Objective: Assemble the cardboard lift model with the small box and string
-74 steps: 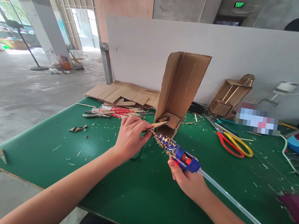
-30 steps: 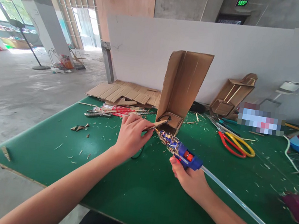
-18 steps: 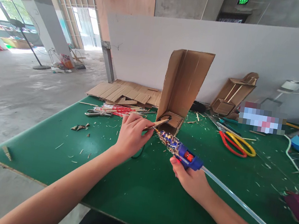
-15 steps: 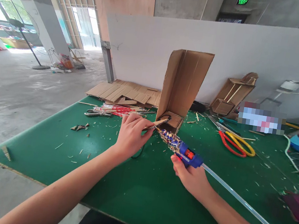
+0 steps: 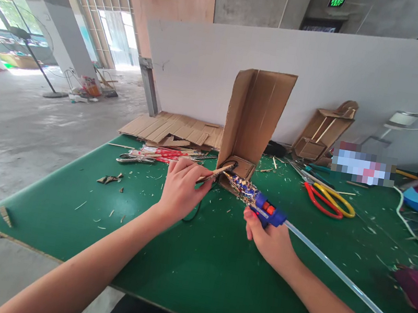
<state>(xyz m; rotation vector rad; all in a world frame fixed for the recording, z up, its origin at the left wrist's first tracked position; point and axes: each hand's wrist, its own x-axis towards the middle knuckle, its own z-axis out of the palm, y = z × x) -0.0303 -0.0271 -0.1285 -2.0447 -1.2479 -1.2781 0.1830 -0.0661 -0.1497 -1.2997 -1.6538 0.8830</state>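
Observation:
My left hand (image 5: pixel 183 189) is closed on a small strip of cardboard (image 5: pixel 217 172), its far end pointing right. Wrapped round the handle of a blue glue gun (image 5: pixel 267 211) is my right hand (image 5: pixel 273 240). Wood chips and bits of debris cling to the gun's front, and its nozzle lies close against the cardboard strip; whether they touch, I cannot tell. A long clear glue stick (image 5: pixel 334 268) runs out of the gun's back. Just behind both hands stands a tall folded cardboard piece (image 5: pixel 258 117) with a small box-like base.
The green table (image 5: pixel 172 288) carries scattered scraps. Flat cardboard sheets (image 5: pixel 174 127) and red-and-white packets (image 5: pixel 169 155) lie at the back left. To the right are scissors (image 5: pixel 324 201) with red and yellow handles, a cardboard model (image 5: pixel 324 130) and a purple object (image 5: pixel 415 292).
The glue gun's nozzle has shifted slightly right along the cardboard strip, with my right hand. My left hand keeps its hold, and the view has turned a little.

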